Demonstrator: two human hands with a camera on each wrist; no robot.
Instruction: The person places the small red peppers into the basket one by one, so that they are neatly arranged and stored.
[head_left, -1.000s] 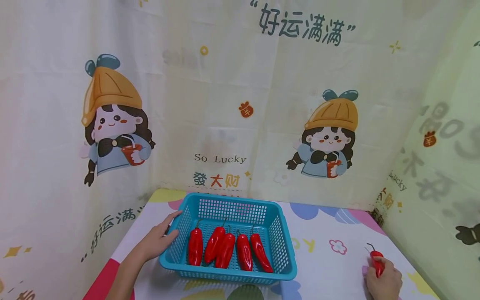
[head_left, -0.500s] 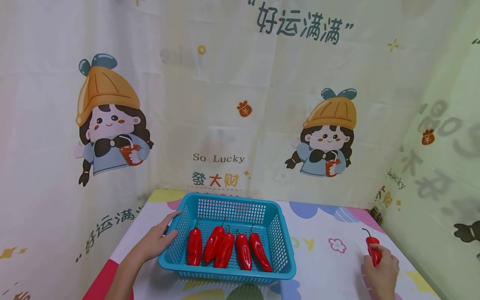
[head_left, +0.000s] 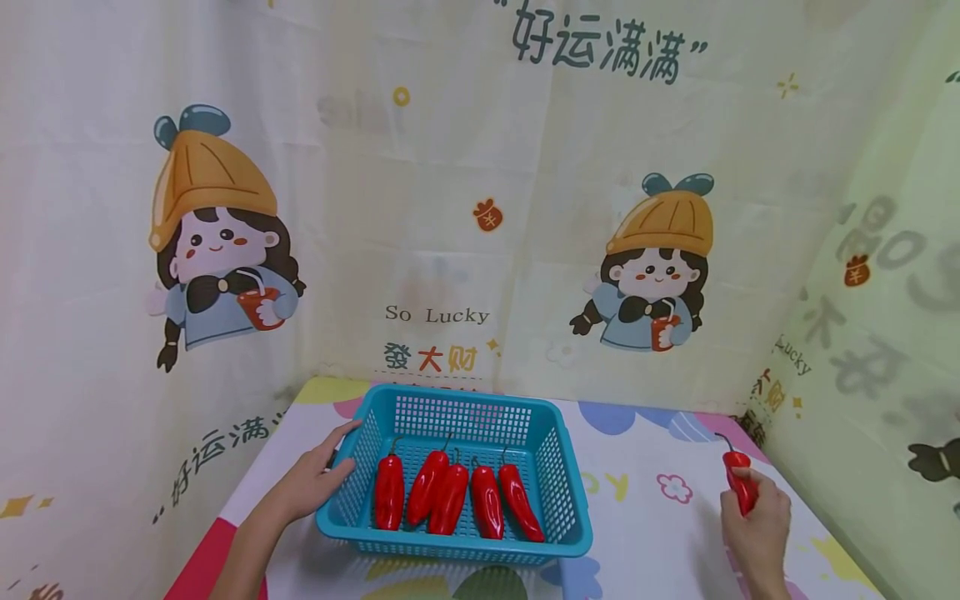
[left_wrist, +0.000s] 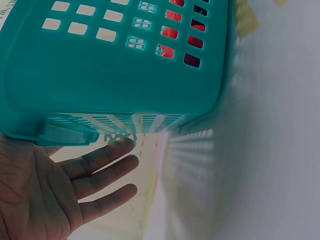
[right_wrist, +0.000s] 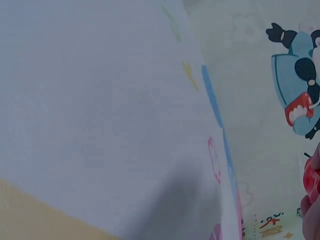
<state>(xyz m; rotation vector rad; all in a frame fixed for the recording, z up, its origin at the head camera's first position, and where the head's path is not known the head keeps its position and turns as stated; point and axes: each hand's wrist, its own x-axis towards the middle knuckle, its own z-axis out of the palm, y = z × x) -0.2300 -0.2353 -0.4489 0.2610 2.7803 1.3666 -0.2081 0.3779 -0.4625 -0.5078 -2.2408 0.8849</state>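
Note:
A blue-green plastic basket (head_left: 455, 547) with latticed sides stands on the table, and several glossy red chili peppers (head_left: 448, 500) with dark stems lie in it. My left hand (head_left: 309, 482) touches the basket's left rim. In the left wrist view, three straight, spread fingers (left_wrist: 102, 185) of that hand show beneath the rim; the thumb is hidden. Off to the right, my right hand (head_left: 759, 517) grips another red chili pepper (head_left: 738, 475), stem pointing up and away, above the table. Only a sliver of this pepper (right_wrist: 311, 177) and the fingers shows at the right wrist view's edge.
The table (head_left: 637, 533) wears a white cover printed with coloured shapes and flowers. A pale printed cloth (head_left: 517, 275) hangs behind it, and more such cloth (head_left: 885, 400) runs along the left and right sides.
The right hand has lifted the pepper and moved it slightly away and left. The left hand, the basket and the peppers in it have stayed put.

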